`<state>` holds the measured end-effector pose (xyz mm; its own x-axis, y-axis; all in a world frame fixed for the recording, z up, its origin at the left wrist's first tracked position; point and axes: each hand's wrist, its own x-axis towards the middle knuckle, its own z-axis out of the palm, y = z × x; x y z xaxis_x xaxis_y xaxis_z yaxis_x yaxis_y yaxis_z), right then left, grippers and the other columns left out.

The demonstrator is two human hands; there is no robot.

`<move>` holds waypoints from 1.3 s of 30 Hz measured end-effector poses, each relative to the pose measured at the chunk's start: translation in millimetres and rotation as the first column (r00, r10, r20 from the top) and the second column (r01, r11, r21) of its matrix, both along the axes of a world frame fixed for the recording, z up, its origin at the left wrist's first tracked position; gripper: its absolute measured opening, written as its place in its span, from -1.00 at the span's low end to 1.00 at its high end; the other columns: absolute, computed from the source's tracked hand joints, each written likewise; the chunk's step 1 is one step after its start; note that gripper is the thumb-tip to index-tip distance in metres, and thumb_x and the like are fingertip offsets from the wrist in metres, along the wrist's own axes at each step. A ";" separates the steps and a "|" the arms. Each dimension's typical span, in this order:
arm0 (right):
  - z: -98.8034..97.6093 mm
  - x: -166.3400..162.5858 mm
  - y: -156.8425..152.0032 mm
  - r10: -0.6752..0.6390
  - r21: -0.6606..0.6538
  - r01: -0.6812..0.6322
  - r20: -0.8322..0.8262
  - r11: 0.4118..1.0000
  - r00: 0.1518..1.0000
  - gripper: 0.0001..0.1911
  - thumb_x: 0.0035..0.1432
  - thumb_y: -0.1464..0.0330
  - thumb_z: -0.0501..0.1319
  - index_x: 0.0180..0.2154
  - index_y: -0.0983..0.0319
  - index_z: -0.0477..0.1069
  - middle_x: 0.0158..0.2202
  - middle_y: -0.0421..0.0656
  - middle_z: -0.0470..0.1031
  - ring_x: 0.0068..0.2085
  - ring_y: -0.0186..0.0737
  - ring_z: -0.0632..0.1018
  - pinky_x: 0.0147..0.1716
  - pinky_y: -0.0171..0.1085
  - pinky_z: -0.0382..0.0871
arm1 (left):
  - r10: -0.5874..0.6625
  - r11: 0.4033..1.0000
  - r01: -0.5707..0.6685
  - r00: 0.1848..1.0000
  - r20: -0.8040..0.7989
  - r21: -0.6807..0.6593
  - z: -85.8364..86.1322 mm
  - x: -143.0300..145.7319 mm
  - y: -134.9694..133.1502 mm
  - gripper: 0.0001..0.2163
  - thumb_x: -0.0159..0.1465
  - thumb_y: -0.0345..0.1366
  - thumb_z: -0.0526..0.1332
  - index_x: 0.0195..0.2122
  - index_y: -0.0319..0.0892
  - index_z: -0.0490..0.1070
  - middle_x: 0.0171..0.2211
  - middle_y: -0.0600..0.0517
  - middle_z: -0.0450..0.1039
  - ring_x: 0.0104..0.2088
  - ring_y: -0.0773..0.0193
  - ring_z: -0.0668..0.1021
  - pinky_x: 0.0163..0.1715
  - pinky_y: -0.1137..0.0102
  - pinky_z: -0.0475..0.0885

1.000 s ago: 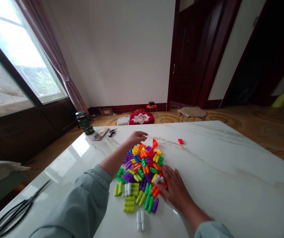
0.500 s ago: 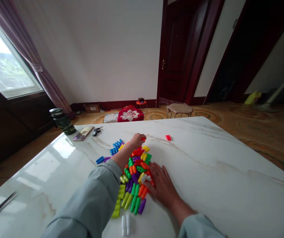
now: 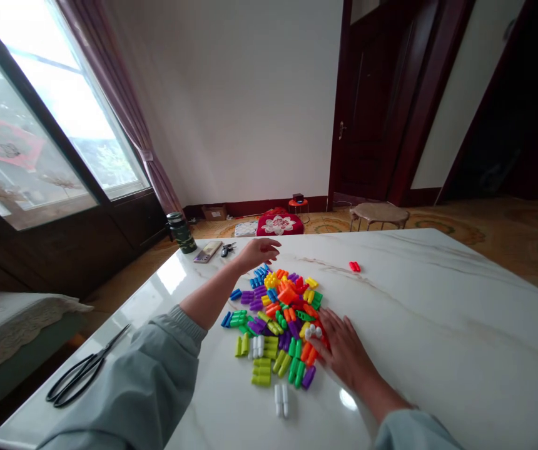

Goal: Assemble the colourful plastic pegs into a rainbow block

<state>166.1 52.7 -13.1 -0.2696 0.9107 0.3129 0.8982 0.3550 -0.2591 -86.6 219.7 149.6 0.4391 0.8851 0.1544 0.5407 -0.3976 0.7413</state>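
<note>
The pile of plastic blocks (image 3: 281, 312) lies in the middle of the white marble surface (image 3: 438, 312), a loose heap of orange, yellow, green, purple, blue and red pieces. A white pair (image 3: 281, 400) lies just near of it and a lone red block (image 3: 354, 266) sits well apart at the far right.

The right hand (image 3: 344, 350) lies flat, palm down and fingers spread wide, against the near right edge of the heap, its fingertips touching the red, orange and white pieces there. The left hand (image 3: 259, 250) reaches out past the heap's far left edge, fingers loosely open and slightly curled. It seems to hold nothing, though its palm is hidden.

The step in hand looks like working over the heap from two sides, one hand bracing and the other reaching. A pick from here calls for narrowing the left fingers onto a single block without scattering its neighbours.

Scissors (image 3: 84, 372) lie at the near left corner. A phone (image 3: 207, 251), keys (image 3: 226, 249) and a dark flask (image 3: 181, 232) sit at the far left.
</note>
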 end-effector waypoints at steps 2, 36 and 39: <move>0.1 0.3 0.3 -0.001 -0.007 0.001 0.003 1.000 1.000 -0.34 0.29 0.01 -0.08 0.24 0.28 0.18 0.26 0.06 0.24 0.28 0.02 0.24 0.23 0.12 0.04 | 0.082 0.996 -0.079 0.995 -0.062 0.050 -10.8 -9.3 5.2 -0.63 0.17 -0.29 0.23 0.02 -0.22 0.44 -0.15 -0.11 0.54 -0.13 0.14 0.57 -0.10 0.24 0.49; -7.0 0.5 5.3 -0.020 0.038 0.022 -0.050 0.999 0.999 -0.38 0.28 -0.01 -0.04 0.18 0.25 0.27 0.21 0.04 0.32 0.24 0.00 0.30 0.21 0.09 0.07 | 0.289 0.944 -0.282 0.957 -0.014 0.173 -21.1 -36.3 -85.5 -0.55 0.17 -0.26 0.20 0.10 -0.21 0.34 -0.07 -0.14 0.49 -0.42 0.32 0.57 -0.36 0.34 0.53; -8.4 0.3 5.9 -0.020 0.065 0.023 -0.048 0.998 0.999 -0.38 0.27 -0.01 -0.02 0.18 0.24 0.28 0.20 0.04 0.34 0.22 0.01 0.33 0.20 0.09 0.10 | 0.345 0.923 -0.358 0.933 0.105 0.145 -49.0 -51.8 -141.4 -0.62 0.21 -0.18 0.19 0.02 -0.23 0.39 -0.06 -0.18 0.49 -0.24 0.17 0.60 -0.28 0.29 0.55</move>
<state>166.5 58.6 -21.5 -0.2336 0.8934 0.3839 0.8932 0.3532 -0.2785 -138.4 78.3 100.6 0.0857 0.9414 0.3262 0.6113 -0.3082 0.7289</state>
